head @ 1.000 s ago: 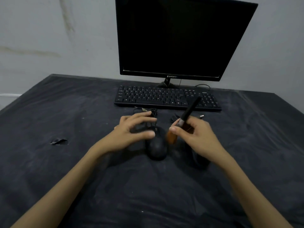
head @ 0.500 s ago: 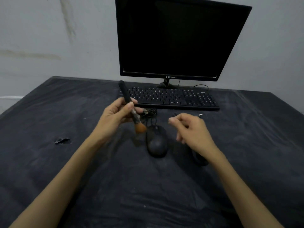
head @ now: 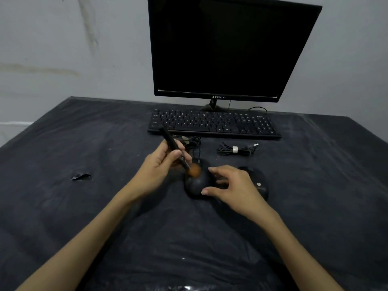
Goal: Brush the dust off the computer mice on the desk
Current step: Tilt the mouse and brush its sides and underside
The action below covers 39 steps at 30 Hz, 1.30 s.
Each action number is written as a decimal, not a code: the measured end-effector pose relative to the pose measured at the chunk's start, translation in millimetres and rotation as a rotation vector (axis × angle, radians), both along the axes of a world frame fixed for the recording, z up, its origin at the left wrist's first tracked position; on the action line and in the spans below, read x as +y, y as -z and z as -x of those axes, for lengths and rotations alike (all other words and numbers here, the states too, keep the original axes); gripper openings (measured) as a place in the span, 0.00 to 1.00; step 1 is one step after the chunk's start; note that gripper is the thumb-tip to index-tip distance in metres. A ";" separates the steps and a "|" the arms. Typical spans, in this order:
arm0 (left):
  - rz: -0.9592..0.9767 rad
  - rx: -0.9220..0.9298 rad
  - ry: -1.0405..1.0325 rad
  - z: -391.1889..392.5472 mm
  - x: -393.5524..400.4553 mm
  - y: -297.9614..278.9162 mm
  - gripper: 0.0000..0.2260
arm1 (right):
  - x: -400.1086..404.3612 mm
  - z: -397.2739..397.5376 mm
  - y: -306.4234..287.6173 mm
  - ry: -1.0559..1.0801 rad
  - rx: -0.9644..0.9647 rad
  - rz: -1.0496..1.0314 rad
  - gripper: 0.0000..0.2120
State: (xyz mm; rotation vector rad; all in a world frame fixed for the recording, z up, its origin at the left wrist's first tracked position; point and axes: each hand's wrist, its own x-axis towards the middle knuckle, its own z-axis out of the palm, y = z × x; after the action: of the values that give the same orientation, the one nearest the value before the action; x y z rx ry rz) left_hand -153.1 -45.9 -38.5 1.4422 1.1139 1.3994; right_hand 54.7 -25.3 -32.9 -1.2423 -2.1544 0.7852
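Two black computer mice lie on the dark desk. The nearer mouse [head: 196, 183] sits in the middle; my right hand [head: 233, 185] holds its right side between thumb and fingers. My left hand [head: 161, 164] grips a small brush [head: 178, 153] with a black handle. Its orange bristles touch the top front of that mouse. The second mouse [head: 261, 185] lies just to the right, partly hidden behind my right hand.
A black keyboard [head: 214, 123] and a dark monitor [head: 226, 49] stand at the back of the desk [head: 84, 206]. A bundled cable [head: 237, 149] lies in front of the keyboard, and the mouse's own cable is coiled behind my left hand. A small tear [head: 80, 177] marks the desk cover at the left.
The brush passed from my right hand to my left hand. The bristles came down onto the middle mouse, and my right hand moved onto that mouse's right side.
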 end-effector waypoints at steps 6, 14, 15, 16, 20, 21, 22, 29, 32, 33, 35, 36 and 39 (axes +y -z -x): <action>0.009 0.070 0.110 19.3 -21.1 -15.8 0.05 | -0.3 2.0 0.3 0.009 -0.022 -0.010 0.31; 0.014 0.039 0.178 8.6 -11.1 -5.3 0.04 | -1.4 3.5 -2.2 0.026 -0.050 0.022 0.32; -0.012 0.126 0.133 11.6 -10.0 -3.3 0.04 | -1.2 3.7 -2.6 0.027 -0.056 0.025 0.31; -0.054 0.241 0.035 16.4 -7.4 -3.2 0.06 | -1.3 3.8 -3.2 0.029 -0.063 0.026 0.31; -0.127 0.235 -0.158 21.3 -6.6 -8.7 0.10 | -2.1 4.5 -8.6 0.032 -0.116 0.061 0.31; -0.132 0.177 -0.150 18.6 -7.9 -10.2 0.10 | -2.2 4.3 -10.5 0.040 -0.132 0.069 0.31; -0.140 0.137 -0.144 16.2 -9.2 -11.7 0.10 | -2.5 4.4 -12.3 0.056 -0.142 0.075 0.30; -0.136 0.079 -0.156 19.8 -15.6 -12.3 0.08 | -12.9 32.2 -11.1 0.171 -0.263 0.048 0.44; -0.122 0.058 -0.162 25.7 -17.9 -11.6 0.08 | -10.7 43.7 -9.6 0.215 -0.287 0.075 0.46; -0.118 0.046 -0.165 26.7 -18.6 -12.2 0.08 | -9.2 44.9 -9.6 0.222 -0.281 0.092 0.44; -0.111 0.029 -0.170 27.5 -19.4 -13.1 0.08 | -6.4 45.2 -9.8 0.214 -0.273 0.127 0.39; -0.109 0.025 -0.171 27.2 -19.9 -13.8 0.08 | -5.0 44.6 -10.1 0.204 -0.274 0.136 0.37; -0.095 0.008 -0.169 25.5 -20.5 -14.9 0.08 | -0.3 40.1 -10.8 0.184 -0.275 0.147 0.35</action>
State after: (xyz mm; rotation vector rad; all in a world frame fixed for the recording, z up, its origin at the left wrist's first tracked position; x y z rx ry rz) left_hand -178.7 -66.3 -23.6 1.4488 1.2113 1.5844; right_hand 14.6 -25.6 -22.1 -1.6831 -2.1821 0.7406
